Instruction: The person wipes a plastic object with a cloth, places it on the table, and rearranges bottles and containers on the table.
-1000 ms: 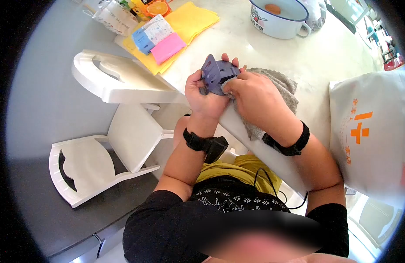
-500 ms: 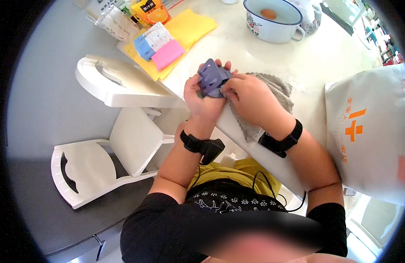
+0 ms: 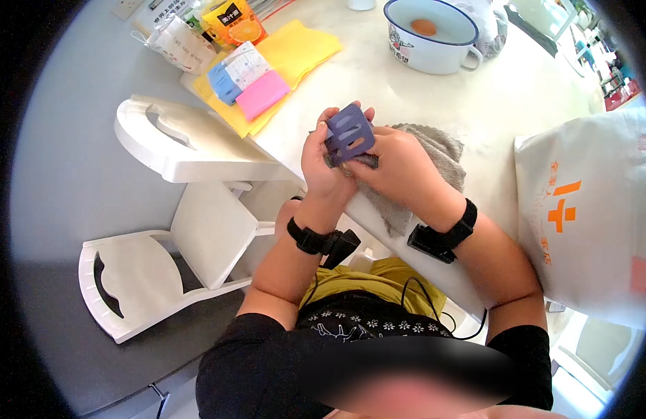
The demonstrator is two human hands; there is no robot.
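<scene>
A dark purple slotted plastic piece (image 3: 351, 131) is between my two hands, over the front edge of the white table (image 3: 365, 84). My left hand (image 3: 323, 157) is wrapped around its left side. The fingers of my right hand (image 3: 393, 159) are closed at its lower right side, and their tips are partly hidden by the piece. Under and beyond my right hand, a grey-brown cloth (image 3: 445, 150) lies on the table and hangs over the edge.
Yellow cloths (image 3: 305, 49) with pink (image 3: 263, 94) and blue packets lie at the upper left near an orange pouch (image 3: 235, 24). An enamel pot (image 3: 431, 42) stands at the back. A large white bag (image 3: 588, 209) is at right, white chairs (image 3: 134, 276) at left.
The purple piece has turned so its slotted plate faces up toward me. Both hands have shifted slightly down in view, and my right fingers have moved beneath the piece's lower edge.
</scene>
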